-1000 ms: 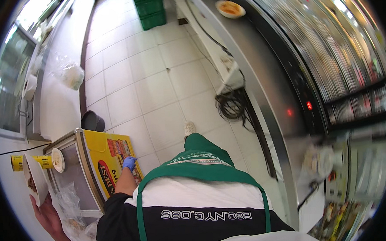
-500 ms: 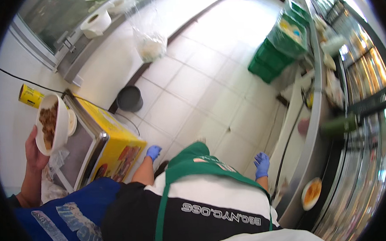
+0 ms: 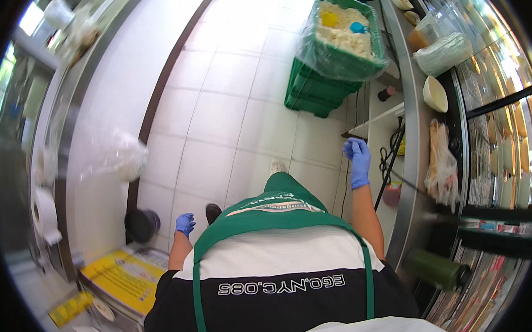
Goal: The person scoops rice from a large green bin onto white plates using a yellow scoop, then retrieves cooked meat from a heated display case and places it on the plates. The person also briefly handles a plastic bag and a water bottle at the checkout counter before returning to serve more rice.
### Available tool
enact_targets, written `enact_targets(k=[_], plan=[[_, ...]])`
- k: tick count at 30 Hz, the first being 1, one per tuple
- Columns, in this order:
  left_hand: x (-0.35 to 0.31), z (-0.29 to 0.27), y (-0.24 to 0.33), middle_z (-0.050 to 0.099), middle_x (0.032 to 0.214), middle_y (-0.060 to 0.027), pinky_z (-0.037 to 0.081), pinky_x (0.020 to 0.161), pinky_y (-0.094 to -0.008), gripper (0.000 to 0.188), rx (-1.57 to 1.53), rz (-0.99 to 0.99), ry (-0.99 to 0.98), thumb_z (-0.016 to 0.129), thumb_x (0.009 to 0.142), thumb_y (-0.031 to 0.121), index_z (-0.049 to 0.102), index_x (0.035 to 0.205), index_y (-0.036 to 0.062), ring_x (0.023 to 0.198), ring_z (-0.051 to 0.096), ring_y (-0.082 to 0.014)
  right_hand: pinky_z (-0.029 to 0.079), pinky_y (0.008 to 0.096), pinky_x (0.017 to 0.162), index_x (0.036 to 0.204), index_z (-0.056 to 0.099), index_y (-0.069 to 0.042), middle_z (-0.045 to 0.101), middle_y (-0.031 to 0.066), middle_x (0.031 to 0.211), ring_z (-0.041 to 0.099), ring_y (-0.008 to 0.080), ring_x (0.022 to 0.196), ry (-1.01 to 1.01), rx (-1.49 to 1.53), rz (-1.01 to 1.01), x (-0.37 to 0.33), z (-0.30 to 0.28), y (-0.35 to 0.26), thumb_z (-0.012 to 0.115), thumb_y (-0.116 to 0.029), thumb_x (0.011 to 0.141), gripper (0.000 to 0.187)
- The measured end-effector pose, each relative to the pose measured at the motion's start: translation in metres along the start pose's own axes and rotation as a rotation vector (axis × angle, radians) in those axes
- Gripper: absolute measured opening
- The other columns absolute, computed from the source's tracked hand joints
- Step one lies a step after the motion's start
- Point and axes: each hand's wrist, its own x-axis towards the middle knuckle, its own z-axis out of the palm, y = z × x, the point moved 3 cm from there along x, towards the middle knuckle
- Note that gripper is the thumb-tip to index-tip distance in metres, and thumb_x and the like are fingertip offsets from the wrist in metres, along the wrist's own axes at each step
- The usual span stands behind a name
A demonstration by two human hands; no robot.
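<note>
My left hand (image 3: 185, 225), in a blue glove, hangs low over the floor with loosely bent fingers and nothing seen in it. Close by are my dark shoe (image 3: 213, 212) and the dark grey bucket (image 3: 141, 225). My right hand (image 3: 358, 162), also blue-gloved, is raised beside the steel counter (image 3: 415, 158), fingers slightly curved and apart, holding nothing visible. Ahead of it stands a stack of green crates (image 3: 316, 91). The plastic-lined top crate contains pale, grainy food (image 3: 346, 38) with a yellow item (image 3: 329, 19) and a blue item (image 3: 359, 27) on it.
A cream bowl (image 3: 435, 94), wrapped packages (image 3: 443, 54) and a bag of long tan items (image 3: 439, 163) rest along the right counter. Black cables (image 3: 386, 171) hang beneath it. A yellow-topped case (image 3: 124, 278) stands left, near a hanging clear bag (image 3: 118, 155).
My view has turned to the right, bringing the crates ahead. The other person's hand with the bowl of brown food has gone from sight. Both my hands stay apart and hold nothing visible.
</note>
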Motion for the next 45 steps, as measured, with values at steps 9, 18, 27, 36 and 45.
enact_targets(k=[9,18,27,36,45], plan=[[0.167,0.081,0.458,0.050,0.067,0.0015,0.030,0.041,-0.0254,0.018,-0.048,0.069,0.063,0.049,0.088,0.032,0.056,0.084,0.0165,0.048,0.044,-0.0108,0.050,0.0281,0.068,0.100,0.062,-0.004,0.066,0.0078,0.086,0.062,0.0155,0.077,0.007,-0.123,-0.230,0.402,0.139,-0.112,0.053,-0.015,0.092,0.016],[0.384,0.337,1.029,0.060,0.090,-0.0018,0.046,0.072,-0.0253,0.024,0.254,0.874,-0.122,0.053,0.093,0.025,0.061,0.105,0.0051,0.079,0.052,-0.0106,0.046,0.0404,0.090,0.115,0.058,-0.007,0.054,0.0192,0.123,0.054,0.0325,0.110,0.114,-1.028,-0.209,0.689,0.238,-0.081,0.053,-0.013,0.084,0.032],[0.218,0.715,1.358,0.065,0.102,-0.0033,0.044,0.076,-0.0263,0.025,0.668,1.186,-1.076,0.052,0.093,0.022,0.062,0.110,0.0065,0.089,0.060,-0.0125,0.048,0.0458,0.083,0.108,0.062,-0.013,0.058,0.0171,0.113,0.060,0.0356,0.098,0.104,-1.189,0.349,0.798,0.263,-0.084,0.052,-0.008,0.082,0.028],[0.224,0.962,1.479,0.065,0.093,-0.0022,0.043,0.071,-0.0226,0.021,0.787,1.067,-1.492,0.053,0.090,0.016,0.064,0.103,0.0031,0.082,0.057,-0.0096,0.049,0.0439,0.075,0.095,0.060,-0.006,0.056,0.0194,0.103,0.060,0.0365,0.090,0.924,-0.913,0.739,0.799,0.270,-0.100,0.055,-0.020,0.085,0.018],[0.164,1.148,1.481,0.066,0.092,0.0004,0.044,0.068,-0.0244,0.019,0.912,1.031,-1.862,0.053,0.090,0.015,0.065,0.102,0.0095,0.080,0.060,-0.0100,0.045,0.0429,0.078,0.087,0.055,0.000,0.052,0.0208,0.099,0.053,0.0373,0.089,1.881,-0.851,0.633,0.828,0.360,-0.181,0.060,-0.015,0.086,0.017]])
